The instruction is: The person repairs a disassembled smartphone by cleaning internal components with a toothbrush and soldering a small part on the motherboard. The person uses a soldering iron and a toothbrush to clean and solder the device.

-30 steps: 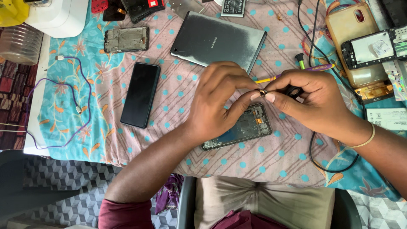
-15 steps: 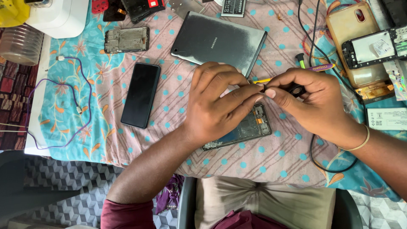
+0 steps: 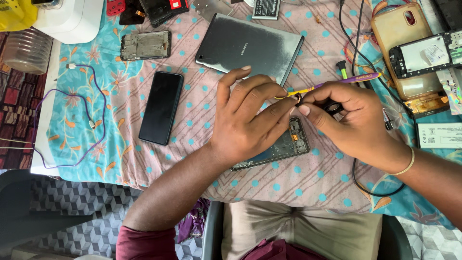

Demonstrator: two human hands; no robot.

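2 bare hands meet over the middle of the cloth-covered table [image 3: 159,159] in the head view. The left hand [image 3: 245,120] lies palm down with its fingers spread and curled, resting on an opened phone body [image 3: 284,147] whose exposed insides show just past its knuckles and under its wrist. The right hand [image 3: 351,120] is closed in a pinch: thumb and forefinger clamp a small dark ring-shaped part [image 3: 299,99] right at the left hand's fingertips, and the same hand grips a thin yellow and purple tool [image 3: 332,84] that runs out past its knuckles. What the left fingertips grip, if anything, cannot be told.

Just beyond the left hand's fingers lies a grey tablet [image 3: 250,45], face down, its near corner almost touching the fingertips. Off the left hand's outer side, well apart, a black phone [image 3: 161,107] lies flat with a dark screen; farther beyond it sits a bare phone frame [image 3: 146,45]. A purple cable [image 3: 91,125] loops farther out on that side.

Beyond the right hand's knuckles a black cable [image 3: 356,36] trails down, passes behind the hand and curls below the wrist. On the right hand's outer side a tan phone case [image 3: 399,53] lies with a stripped phone [image 3: 426,53] on it, and a white battery [image 3: 440,135] sits near the forearm.
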